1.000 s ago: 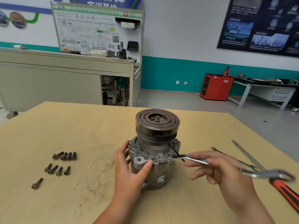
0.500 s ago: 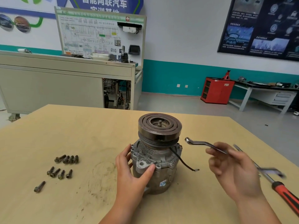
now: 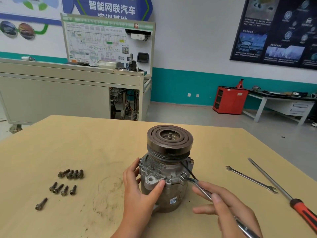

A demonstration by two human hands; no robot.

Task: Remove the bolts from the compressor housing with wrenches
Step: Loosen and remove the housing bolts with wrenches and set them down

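On the desk [image 3: 85, 143], we are gripping the compressor [image 3: 164, 179] with our left hand [image 3: 140, 191] and pinching a wrench [image 3: 193, 181], seated on a bolt [image 3: 183, 174], in our right hand [image 3: 229, 215]; a tilted wrench could be slipping off.

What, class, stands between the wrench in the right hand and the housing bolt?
Nothing visible: the ring end of the wrench sits on the bolt; a black wire passes close beside it.

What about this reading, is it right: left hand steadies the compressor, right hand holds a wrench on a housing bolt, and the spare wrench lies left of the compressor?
Not quite. The head view shows the spare wrench lying right of the compressor, beside the screwdriver; the rest stands.
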